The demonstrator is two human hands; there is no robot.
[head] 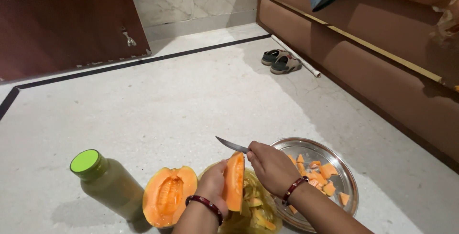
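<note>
The left hand (pixel 213 185) is closed around a melon slice (pixel 234 181), holding it upright on its edge above a bag of peels (pixel 253 210) on the floor (pixel 191 100). The right hand (pixel 270 164) is closed on the handle of a knife (pixel 232 144), whose blade points away to the left, its near end just behind the top of the slice. To do this well, the blade should follow the curve just under the rind, edge turned away from the left fingers, which belong low on the slice and behind the cut. Short, steady strokes seem safer than one long pull. A steel plate (pixel 346 184) with orange chunks (pixel 321 172) sits just right of the hands; a melon half (pixel 168 196) lies to the left, beside a green-capped bottle (pixel 107 181).
</note>
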